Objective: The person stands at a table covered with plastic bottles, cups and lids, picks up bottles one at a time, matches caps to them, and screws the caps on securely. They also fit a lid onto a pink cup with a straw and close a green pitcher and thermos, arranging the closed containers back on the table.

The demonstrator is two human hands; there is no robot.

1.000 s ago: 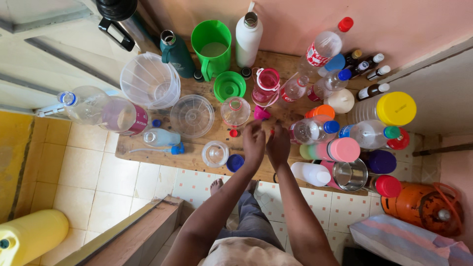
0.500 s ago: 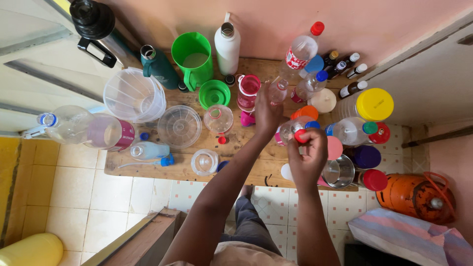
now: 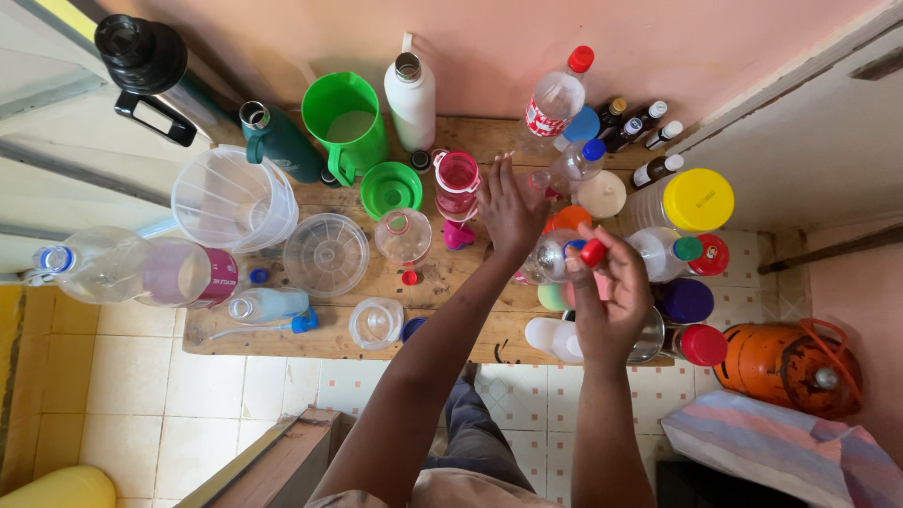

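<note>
Reaching left hand (image 3: 509, 209) spread flat — right hand (image 3: 611, 282) pinching red cap (image 3: 593, 251)

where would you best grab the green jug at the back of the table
By its handle: the green jug stands upright with its mouth open and the handle on the near side, facing the person. Come from the front, between the dark green flask and the green funnel.
</note>
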